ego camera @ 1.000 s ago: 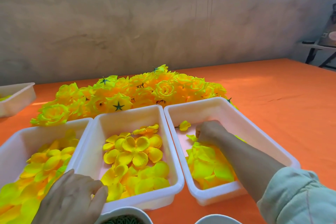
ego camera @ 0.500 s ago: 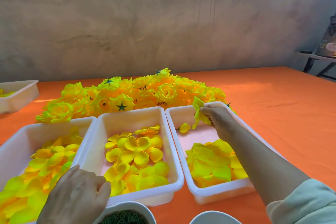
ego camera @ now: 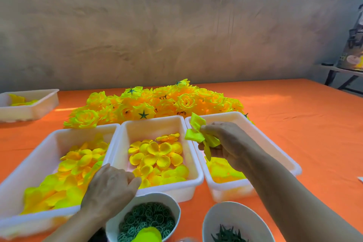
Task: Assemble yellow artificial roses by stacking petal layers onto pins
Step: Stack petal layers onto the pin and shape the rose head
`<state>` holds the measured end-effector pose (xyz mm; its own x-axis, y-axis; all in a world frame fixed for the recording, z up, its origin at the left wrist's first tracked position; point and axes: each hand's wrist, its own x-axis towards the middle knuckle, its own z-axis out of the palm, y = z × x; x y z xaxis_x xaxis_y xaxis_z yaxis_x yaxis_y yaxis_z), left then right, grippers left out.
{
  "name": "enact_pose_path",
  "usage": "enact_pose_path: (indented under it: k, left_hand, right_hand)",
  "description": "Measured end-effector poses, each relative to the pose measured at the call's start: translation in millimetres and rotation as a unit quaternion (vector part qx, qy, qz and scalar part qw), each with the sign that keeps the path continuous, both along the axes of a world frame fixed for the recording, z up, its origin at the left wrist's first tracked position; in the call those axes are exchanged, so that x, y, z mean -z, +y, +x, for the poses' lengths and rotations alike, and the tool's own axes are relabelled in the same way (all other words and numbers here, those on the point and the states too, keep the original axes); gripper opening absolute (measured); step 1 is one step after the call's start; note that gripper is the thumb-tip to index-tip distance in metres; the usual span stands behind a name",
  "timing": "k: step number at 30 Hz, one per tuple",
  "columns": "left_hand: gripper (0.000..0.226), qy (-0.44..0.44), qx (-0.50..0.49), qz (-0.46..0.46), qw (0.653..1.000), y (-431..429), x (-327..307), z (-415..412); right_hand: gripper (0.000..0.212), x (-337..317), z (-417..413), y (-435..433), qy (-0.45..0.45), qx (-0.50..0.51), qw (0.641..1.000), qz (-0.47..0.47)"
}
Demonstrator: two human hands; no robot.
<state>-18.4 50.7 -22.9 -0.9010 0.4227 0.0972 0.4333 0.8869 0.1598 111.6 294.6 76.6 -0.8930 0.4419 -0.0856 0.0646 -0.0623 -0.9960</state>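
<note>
My right hand (ego camera: 225,141) pinches a yellow-green petal layer (ego camera: 200,133) above the right white tray (ego camera: 279,143), which holds more such layers. My left hand (ego camera: 110,188) rests with curled fingers at the near edge between the left tray (ego camera: 35,155) and the middle tray (ego camera: 157,122); what it holds, if anything, is hidden. Both trays carry yellow petal layers (ego camera: 155,155). A heap of finished yellow roses (ego camera: 157,104) lies behind the trays.
A white bowl of green rings (ego camera: 170,200) and a white bowl of green pins (ego camera: 214,216) stand at the near edge. Another white tray (ego camera: 39,104) sits far left. An orange cloth (ego camera: 304,124) covers the table; a wall stands behind.
My right hand picked a petal layer out of the right tray and lifted it toward the tray's left rim. My left hand shifted right, toward the middle tray.
</note>
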Motion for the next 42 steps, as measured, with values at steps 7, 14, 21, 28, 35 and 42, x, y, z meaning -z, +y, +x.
enact_pose_path:
  k: [7, 14, 21, 28, 35, 42]
  left_hand:
    - [0.064, -0.197, 0.064, 0.414, 0.887, -19.3, -82.5, 35.7]
    - [0.041, -0.349, 0.135, 0.431, 0.821, -29.2, -124.6, 99.1]
    - [0.034, -0.384, 0.108, 0.52, 0.755, -52.3, -117.7, 113.2]
    - [0.024, -0.347, 0.111, 0.515, 0.776, -58.1, -113.6, 120.8]
    - [0.054, -0.268, -0.005, 0.529, 0.806, -66.7, -116.8, 128.6]
    - [0.032, -0.416, 0.06, 0.592, 0.688, -68.1, -125.2, 144.4]
  right_hand:
    - [0.014, -8.9, 32.2, -66.0, 0.019, -0.023, 0.998, 0.059]
    - [0.022, -13.1, 44.5, -118.4, 0.06, -0.072, 0.991, 0.096]
    - [0.06, -20.4, 59.0, -135.1, 0.042, -0.194, 0.98, -0.03]
    - [0.012, -8.4, 70.0, -138.4, 0.067, -0.13, 0.989, 0.009]
    - [0.011, 6.5, 72.9, -147.7, 0.228, 0.091, 0.891, 0.381]
    - [0.008, 23.9, 82.4, -153.5, 0.353, 0.101, 0.714, 0.597]
